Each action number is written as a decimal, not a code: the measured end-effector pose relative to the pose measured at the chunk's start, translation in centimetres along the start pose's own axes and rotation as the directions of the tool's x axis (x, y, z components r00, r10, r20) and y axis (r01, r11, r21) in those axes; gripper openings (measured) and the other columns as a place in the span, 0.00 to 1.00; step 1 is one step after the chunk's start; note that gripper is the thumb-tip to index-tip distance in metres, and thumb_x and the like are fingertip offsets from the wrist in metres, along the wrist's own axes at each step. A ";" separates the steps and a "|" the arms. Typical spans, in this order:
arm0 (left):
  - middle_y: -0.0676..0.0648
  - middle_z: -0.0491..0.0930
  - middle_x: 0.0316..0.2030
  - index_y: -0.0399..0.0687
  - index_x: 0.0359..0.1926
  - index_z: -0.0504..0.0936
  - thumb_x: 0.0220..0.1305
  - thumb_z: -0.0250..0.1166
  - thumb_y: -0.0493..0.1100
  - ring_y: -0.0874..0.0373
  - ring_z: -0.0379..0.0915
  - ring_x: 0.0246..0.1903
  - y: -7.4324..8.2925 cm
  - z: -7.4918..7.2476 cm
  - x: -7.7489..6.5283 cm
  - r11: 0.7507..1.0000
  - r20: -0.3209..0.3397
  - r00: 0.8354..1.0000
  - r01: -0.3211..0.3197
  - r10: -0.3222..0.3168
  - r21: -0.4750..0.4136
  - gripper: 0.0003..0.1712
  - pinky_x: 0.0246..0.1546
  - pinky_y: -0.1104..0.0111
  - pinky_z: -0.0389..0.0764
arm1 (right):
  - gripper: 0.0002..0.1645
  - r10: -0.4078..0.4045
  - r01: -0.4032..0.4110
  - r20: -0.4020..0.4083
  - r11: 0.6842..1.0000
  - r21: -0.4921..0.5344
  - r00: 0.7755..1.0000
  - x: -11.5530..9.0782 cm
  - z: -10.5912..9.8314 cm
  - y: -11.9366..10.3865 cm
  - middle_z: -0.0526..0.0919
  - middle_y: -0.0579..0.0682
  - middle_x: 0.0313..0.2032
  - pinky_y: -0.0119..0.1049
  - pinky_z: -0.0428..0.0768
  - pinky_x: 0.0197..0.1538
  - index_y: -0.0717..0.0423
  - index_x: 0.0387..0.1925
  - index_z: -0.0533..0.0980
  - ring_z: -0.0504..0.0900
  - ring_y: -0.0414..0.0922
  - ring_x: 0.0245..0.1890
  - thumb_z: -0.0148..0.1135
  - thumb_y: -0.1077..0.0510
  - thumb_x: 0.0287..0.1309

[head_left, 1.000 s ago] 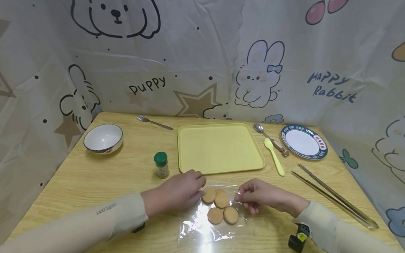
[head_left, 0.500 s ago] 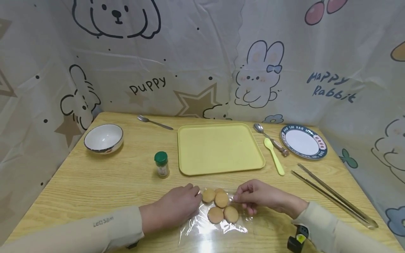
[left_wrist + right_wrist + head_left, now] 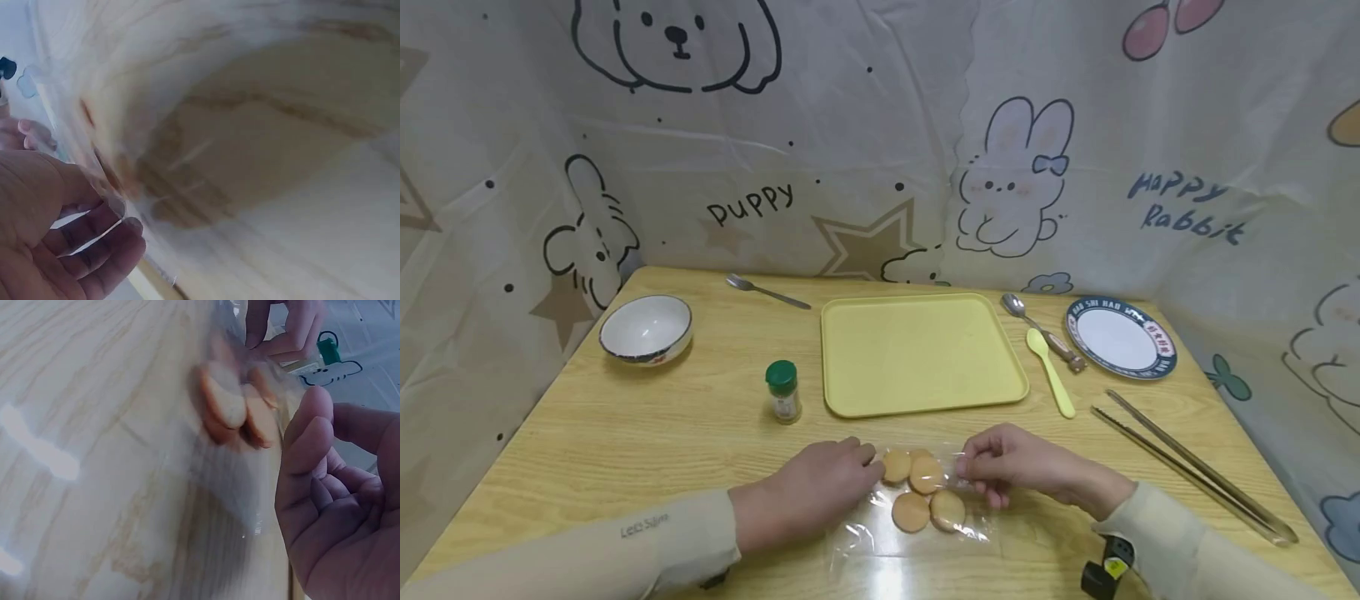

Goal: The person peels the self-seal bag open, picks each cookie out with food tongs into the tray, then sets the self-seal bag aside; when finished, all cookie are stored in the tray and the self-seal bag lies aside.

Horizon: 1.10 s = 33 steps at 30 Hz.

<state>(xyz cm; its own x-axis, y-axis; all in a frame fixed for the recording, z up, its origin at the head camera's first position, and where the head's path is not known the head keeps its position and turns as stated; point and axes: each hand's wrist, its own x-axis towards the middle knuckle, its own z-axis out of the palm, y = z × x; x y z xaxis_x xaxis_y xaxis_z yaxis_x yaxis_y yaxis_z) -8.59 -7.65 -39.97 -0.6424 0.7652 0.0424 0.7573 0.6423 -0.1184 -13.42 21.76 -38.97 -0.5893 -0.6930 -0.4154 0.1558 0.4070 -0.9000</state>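
A clear plastic bag [image 3: 867,533] lies flat near the table's front, with several round golden biscuits [image 3: 911,512] showing through it. At its upper left edge my left hand [image 3: 820,492] pinches the film; the left wrist view shows thumb and fingertips [image 3: 132,226] together at the edge, the other fingers bent. My right hand [image 3: 1026,462] pinches the bag's upper right corner between thumb and forefinger, remaining fingers curled under. In the right wrist view the biscuits [image 3: 225,403] sit between the two hands, partly blurred by the film.
Behind the bag is a yellow tray [image 3: 925,354]. A green-capped shaker [image 3: 784,392], a bowl [image 3: 647,327] and a fork [image 3: 767,292] stand to the left. Rightward lie a metal spoon [image 3: 1043,332], a yellow spoon [image 3: 1051,372], a plate [image 3: 1120,337] and metal tongs [image 3: 1195,467].
My left hand has come slightly toward me and left, drawing the bag's left edge along. The right hand keeps its grip almost in place, and the biscuits have hardly shifted.
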 end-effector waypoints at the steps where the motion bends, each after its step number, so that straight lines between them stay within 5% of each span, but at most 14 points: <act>1: 0.54 0.75 0.32 0.52 0.41 0.78 0.61 0.64 0.40 0.62 0.69 0.29 -0.2 -0.2 -0.1 0.999 -0.010 1.000 0.010 -0.010 -0.043 0.07 0.24 0.74 0.72 | 0.22 -0.004 0.004 -0.003 1.000 -0.003 1.000 0.0 0.0 -0.1 0.78 0.44 0.23 0.25 0.77 0.24 0.75 0.37 0.72 0.75 0.34 0.18 0.59 0.54 0.65; 8: 0.57 0.68 0.27 0.53 0.34 0.73 0.69 0.57 0.42 0.67 0.62 0.23 -1.5 -1.3 -0.2 0.941 -0.035 0.995 0.078 -0.095 -0.330 0.04 0.23 0.77 0.68 | 0.21 -0.008 0.008 -0.005 0.998 0.055 1.000 -0.4 -0.5 -0.3 0.79 0.44 0.24 0.27 0.78 0.26 0.72 0.40 0.73 0.76 0.34 0.19 0.58 0.53 0.65; 13: 0.58 0.68 0.26 0.54 0.31 0.73 0.69 0.58 0.43 0.69 0.64 0.24 -2.1 -1.9 -0.1 0.896 -0.022 0.994 0.087 -0.107 -0.434 0.07 0.24 0.79 0.70 | 0.20 -0.020 0.020 -0.004 0.997 0.068 1.000 -0.7 -0.7 -0.4 0.78 0.44 0.25 0.27 0.78 0.27 0.71 0.41 0.73 0.76 0.34 0.20 0.56 0.53 0.67; 18: 0.58 0.69 0.26 0.54 0.32 0.74 0.70 0.57 0.42 0.69 0.65 0.25 -2.5 -1.8 0.1 0.876 -0.011 0.996 0.074 -0.090 -0.477 0.07 0.24 0.80 0.70 | 0.24 -0.017 0.016 -0.052 1.000 -0.025 0.998 -1.8 -1.3 -0.4 0.79 0.46 0.26 0.30 0.79 0.27 0.70 0.46 0.74 0.77 0.36 0.21 0.50 0.49 0.71; 22: 0.59 0.69 0.26 0.54 0.32 0.73 0.71 0.56 0.42 0.70 0.65 0.25 -2.7 -1.7 0.2 0.864 0.002 0.997 0.073 -0.084 -0.498 0.07 0.24 0.80 0.70 | 0.23 -0.033 -0.003 -0.171 0.978 -0.210 0.985 -3.8 -3.2 0.0 0.79 0.51 0.26 0.34 0.78 0.24 0.66 0.45 0.76 0.77 0.38 0.20 0.50 0.47 0.71; 25: 0.59 0.68 0.26 0.54 0.31 0.72 0.71 0.56 0.42 0.70 0.64 0.25 -2.8 -1.5 0.1 0.857 0.009 0.996 0.081 -0.089 -0.509 0.08 0.24 0.80 0.69 | 0.18 -0.098 -0.071 -0.315 0.871 -0.486 0.944 -6.0 -5.4 0.5 0.80 0.50 0.28 0.32 0.76 0.24 0.58 0.40 0.78 0.75 0.36 0.22 0.55 0.47 0.68; 28: 0.59 0.68 0.25 0.55 0.30 0.71 0.71 0.56 0.42 0.70 0.63 0.24 -2.8 -1.3 0.0 0.853 0.001 0.996 0.078 -0.090 -0.515 0.09 0.23 0.80 0.69 | 0.13 -0.145 -0.241 -0.448 0.679 -0.694 0.882 -8.5 -8.0 1.4 0.80 0.45 0.28 0.29 0.73 0.25 0.53 0.36 0.79 0.72 0.34 0.24 0.60 0.48 0.64; 30: 0.59 0.68 0.26 0.55 0.30 0.71 0.71 0.56 0.41 0.70 0.64 0.25 -2.9 -1.2 0.0 0.853 -0.008 0.996 0.071 -0.088 -0.517 0.09 0.24 0.80 0.69 | 0.12 -0.151 -0.356 -0.519 0.568 -0.742 0.841 -10.2 -9.7 2.5 0.79 0.45 0.30 0.31 0.71 0.27 0.53 0.36 0.78 0.72 0.35 0.26 0.62 0.48 0.62; 33: 0.59 0.69 0.26 0.54 0.31 0.72 0.70 0.56 0.41 0.70 0.64 0.25 -3.0 -1.2 0.0 0.854 -0.018 0.996 0.061 -0.082 -0.516 0.08 0.24 0.80 0.70 | 0.22 -0.113 -0.480 -0.588 0.467 -0.743 0.801 -12.5 -11.8 4.7 0.80 0.55 0.34 0.39 0.75 0.30 0.60 0.41 0.76 0.77 0.44 0.30 0.65 0.45 0.58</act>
<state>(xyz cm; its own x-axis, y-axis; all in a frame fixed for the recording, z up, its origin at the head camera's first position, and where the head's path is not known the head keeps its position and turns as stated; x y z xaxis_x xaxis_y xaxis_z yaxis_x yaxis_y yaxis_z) -10.71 -9.47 -38.47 -0.7000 0.7108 0.0694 0.6686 0.6180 0.4135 -14.67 39.35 -36.46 -0.9558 -0.2510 -0.1533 -0.2336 0.9645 -0.1232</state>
